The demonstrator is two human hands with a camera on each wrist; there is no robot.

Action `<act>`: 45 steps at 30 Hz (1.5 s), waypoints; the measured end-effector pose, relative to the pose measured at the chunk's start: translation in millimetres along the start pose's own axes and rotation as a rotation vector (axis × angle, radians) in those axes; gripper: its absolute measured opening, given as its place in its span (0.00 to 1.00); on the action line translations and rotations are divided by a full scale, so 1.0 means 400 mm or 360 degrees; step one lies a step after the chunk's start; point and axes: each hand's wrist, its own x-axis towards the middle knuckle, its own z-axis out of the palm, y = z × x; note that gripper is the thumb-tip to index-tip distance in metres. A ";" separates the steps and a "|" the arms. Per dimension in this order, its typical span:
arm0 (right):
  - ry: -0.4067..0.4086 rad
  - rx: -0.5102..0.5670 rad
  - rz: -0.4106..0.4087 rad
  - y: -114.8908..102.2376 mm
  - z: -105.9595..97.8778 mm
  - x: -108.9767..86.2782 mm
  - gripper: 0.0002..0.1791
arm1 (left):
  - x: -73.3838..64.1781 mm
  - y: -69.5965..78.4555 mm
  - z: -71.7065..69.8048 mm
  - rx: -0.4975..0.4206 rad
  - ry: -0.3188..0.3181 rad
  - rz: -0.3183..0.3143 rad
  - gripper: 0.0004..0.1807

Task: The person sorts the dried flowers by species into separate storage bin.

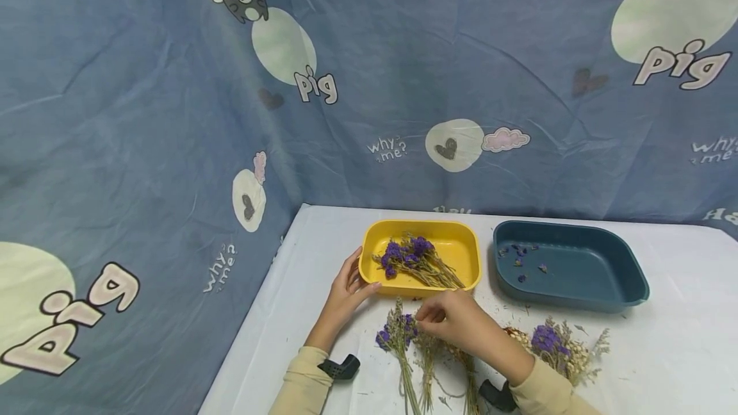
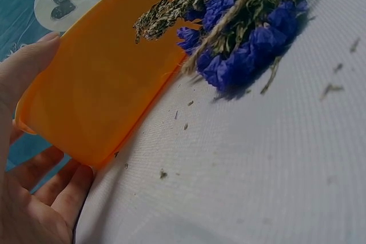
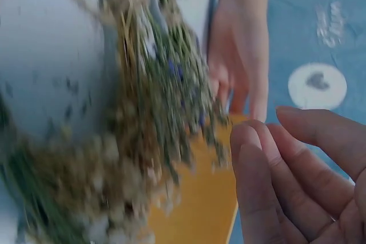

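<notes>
A yellow plastic box holds dried purple flowers with long stems. My left hand grips its left end; in the left wrist view the thumb lies at the rim of the orange-looking wall and the fingertips touch its lower corner. In front of the box, my right hand hovers above tied dried bunches, close to a bunch with purple blooms. The right wrist view shows its fingers loosely bent, the thumb apart and nothing between them. Pale bunches lie partly hidden under that hand.
A dark blue box with a few loose purple petals stands right of the yellow one. Another dried bouquet lies beyond my right forearm. Plant crumbs dot the white tabletop. A blue printed curtain hangs behind the table.
</notes>
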 end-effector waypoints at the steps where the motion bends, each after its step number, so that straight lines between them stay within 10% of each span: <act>1: -0.0018 0.0009 -0.0011 -0.004 0.009 0.000 0.03 | -0.001 0.000 0.000 0.0001 0.0000 0.0000 0.48; 15: -0.0087 -0.0002 -0.0019 -0.020 0.107 0.003 0.04 | 0.002 -0.002 -0.001 0.0028 0.0007 0.0002 0.48; 25: 0.0018 -0.0374 -0.0008 -0.035 0.157 -0.006 0.19 | 0.002 -0.003 -0.002 0.0030 0.0003 0.0002 0.47; 45: 0.0027 -0.0639 0.0040 -0.022 0.170 -0.001 0.28 | 0.002 -0.002 -0.001 0.0038 0.0008 0.0008 0.48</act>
